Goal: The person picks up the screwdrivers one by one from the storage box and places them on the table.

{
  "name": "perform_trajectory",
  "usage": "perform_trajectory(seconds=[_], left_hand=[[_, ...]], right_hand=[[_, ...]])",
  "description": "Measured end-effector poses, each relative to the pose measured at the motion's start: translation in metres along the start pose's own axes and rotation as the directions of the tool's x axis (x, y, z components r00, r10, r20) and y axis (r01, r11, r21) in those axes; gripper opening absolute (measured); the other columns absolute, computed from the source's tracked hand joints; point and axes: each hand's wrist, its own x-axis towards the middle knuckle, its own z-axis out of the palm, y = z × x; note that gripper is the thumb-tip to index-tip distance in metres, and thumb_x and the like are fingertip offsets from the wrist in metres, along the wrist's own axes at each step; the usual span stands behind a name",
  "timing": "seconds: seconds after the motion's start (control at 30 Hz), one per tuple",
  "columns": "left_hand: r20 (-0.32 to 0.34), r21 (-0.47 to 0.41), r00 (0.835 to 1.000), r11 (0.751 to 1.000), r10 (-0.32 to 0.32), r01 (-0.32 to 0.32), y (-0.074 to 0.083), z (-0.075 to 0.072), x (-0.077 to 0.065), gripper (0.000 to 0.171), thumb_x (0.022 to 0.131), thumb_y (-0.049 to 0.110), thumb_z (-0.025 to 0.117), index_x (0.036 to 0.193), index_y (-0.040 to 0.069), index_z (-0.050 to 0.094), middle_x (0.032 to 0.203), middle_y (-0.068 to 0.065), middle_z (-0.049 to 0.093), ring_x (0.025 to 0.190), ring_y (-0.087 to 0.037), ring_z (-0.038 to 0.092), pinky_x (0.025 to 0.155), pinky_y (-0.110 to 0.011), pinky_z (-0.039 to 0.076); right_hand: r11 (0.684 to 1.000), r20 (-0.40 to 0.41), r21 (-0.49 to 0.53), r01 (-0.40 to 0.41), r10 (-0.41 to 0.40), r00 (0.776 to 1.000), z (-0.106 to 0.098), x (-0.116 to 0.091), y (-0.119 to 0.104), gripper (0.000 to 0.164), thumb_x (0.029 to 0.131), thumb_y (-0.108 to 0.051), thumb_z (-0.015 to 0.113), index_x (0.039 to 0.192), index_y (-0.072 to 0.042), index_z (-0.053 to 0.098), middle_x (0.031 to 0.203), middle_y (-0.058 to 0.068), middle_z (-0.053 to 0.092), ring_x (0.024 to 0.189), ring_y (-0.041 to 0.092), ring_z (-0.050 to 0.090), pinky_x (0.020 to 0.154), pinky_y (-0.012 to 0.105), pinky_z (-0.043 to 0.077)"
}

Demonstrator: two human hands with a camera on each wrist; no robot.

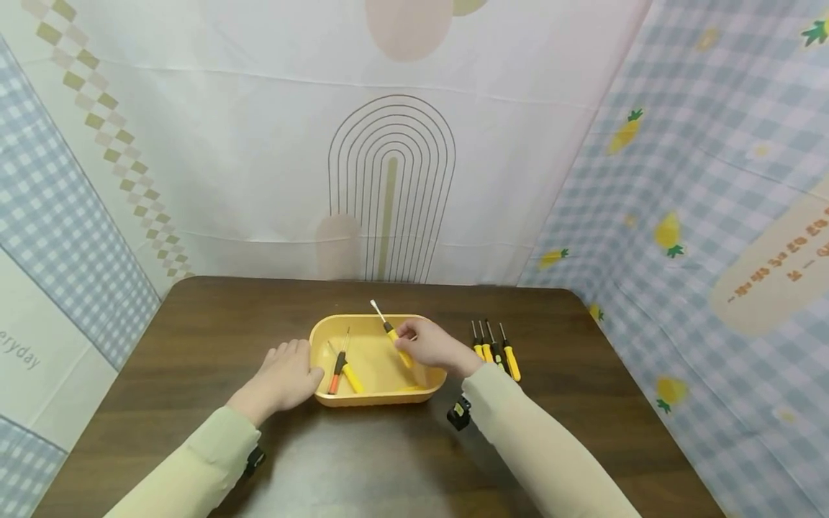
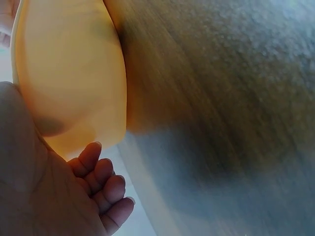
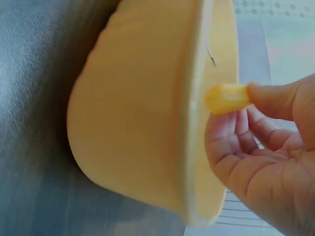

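Observation:
A yellow plastic basket (image 1: 376,399) stands on the dark wooden table. My right hand (image 1: 430,344) pinches a screwdriver (image 1: 403,354) by its yellow handle over the basket's right half, blade pointing up and to the far left. In the right wrist view, the handle's end (image 3: 226,98) shows between thumb and fingers. At the basket's left end, my left hand (image 1: 288,373) holds the rim, thumb over it and curled fingers (image 2: 115,189) outside the wall. Inside lie a red-and-black screwdriver (image 1: 337,373) and a yellow-handled one (image 1: 352,378), crossing each other.
Several yellow-and-black screwdrivers (image 1: 510,361) lie side by side on the table (image 1: 570,403), right of the basket and partly behind my right forearm. A patterned cloth (image 1: 272,180) hangs behind the table's back edge, with checked cloth along both sides.

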Motion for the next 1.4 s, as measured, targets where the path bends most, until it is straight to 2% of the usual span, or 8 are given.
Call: perform_trajectory(seconds=[0.13, 0.3, 0.47, 0.67, 0.97, 1.13, 1.4], left_hand=[[0.009, 0.0, 1.0, 1.0, 0.002, -0.002, 0.0, 0.001, 0.0, 0.045, 0.09, 0.032, 0.05, 0.113, -0.006, 0.048, 0.094, -0.01, 0.047, 0.088, -0.028, 0.043, 0.077, -0.044, 0.034], [0.007, 0.005, 1.0, 1.0, 0.006, -0.006, 0.0, -0.001, 0.0, 0.043, 0.09, 0.032, 0.05, 0.111, -0.006, 0.048, 0.092, -0.009, 0.046, 0.086, -0.027, 0.042, 0.075, -0.043, 0.034], [-0.002, 0.006, 1.0, 1.0, 0.013, -0.013, 0.0, -0.002, -0.001, 0.04, 0.089, 0.031, 0.05, 0.107, -0.004, 0.048, 0.09, -0.009, 0.045, 0.084, -0.027, 0.042, 0.074, -0.042, 0.033], [0.006, -0.003, 1.0, 1.0, 0.007, -0.007, -0.001, 0.0, -0.001, 0.042, 0.089, 0.031, 0.051, 0.11, -0.005, 0.048, 0.092, -0.009, 0.046, 0.085, -0.027, 0.042, 0.075, -0.043, 0.033], [0.0, -0.003, 1.0, 1.0, 0.007, -0.007, 0.0, -0.003, 0.0, 0.042, 0.089, 0.032, 0.051, 0.11, -0.005, 0.047, 0.092, -0.01, 0.046, 0.085, -0.028, 0.042, 0.075, -0.043, 0.033], [0.002, -0.004, 1.0, 1.0, 0.007, -0.007, -0.003, -0.002, 0.0, 0.044, 0.089, 0.032, 0.051, 0.112, -0.006, 0.047, 0.093, -0.01, 0.047, 0.086, -0.028, 0.043, 0.077, -0.044, 0.033], [-0.007, 0.0, 1.0, 1.0, 0.01, -0.01, -0.003, 0.0, 0.001, 0.044, 0.089, 0.032, 0.051, 0.111, -0.006, 0.048, 0.093, -0.01, 0.047, 0.087, -0.028, 0.043, 0.077, -0.043, 0.034]], right_hand=[[0.994, -0.036, 0.103, -0.018, 0.021, 0.999, -0.01, -0.002, 0.003, 0.019, 0.096, -0.019, 0.059, 0.109, -0.005, 0.06, 0.095, 0.007, 0.062, 0.079, 0.018, 0.061, 0.07, 0.036, 0.052], [0.969, -0.066, 0.247, -0.028, 0.046, 0.997, -0.023, -0.004, 0.004, 0.023, 0.094, -0.015, 0.062, 0.113, 0.0, 0.059, 0.1, 0.011, 0.061, 0.086, 0.021, 0.062, 0.079, 0.043, 0.053], [0.95, -0.08, 0.31, -0.035, 0.063, 0.995, -0.033, -0.004, 0.007, 0.027, 0.093, -0.013, 0.064, 0.114, 0.002, 0.058, 0.103, 0.013, 0.062, 0.092, 0.022, 0.063, 0.084, 0.044, 0.051], [0.942, -0.107, 0.334, -0.041, 0.081, 0.991, -0.04, -0.006, 0.018, 0.028, 0.092, -0.016, 0.065, 0.114, 0.001, 0.059, 0.104, 0.013, 0.063, 0.091, 0.023, 0.065, 0.08, 0.039, 0.053], [0.946, -0.22, 0.317, -0.06, 0.135, 0.966, -0.056, -0.013, 0.037, 0.03, 0.092, -0.024, 0.066, 0.112, -0.003, 0.06, 0.102, 0.013, 0.064, 0.086, 0.024, 0.066, 0.076, 0.036, 0.054], [0.944, -0.262, 0.321, -0.074, 0.164, 0.951, -0.067, -0.02, 0.054, 0.034, 0.093, -0.025, 0.065, 0.115, -0.001, 0.059, 0.106, 0.015, 0.063, 0.091, 0.025, 0.065, 0.082, 0.041, 0.052], [0.926, -0.275, 0.356, -0.125, 0.232, 0.933, -0.084, -0.032, 0.081, 0.039, 0.095, -0.025, 0.062, 0.121, 0.002, 0.055, 0.111, 0.017, 0.061, 0.098, 0.027, 0.064, 0.09, 0.047, 0.048]])
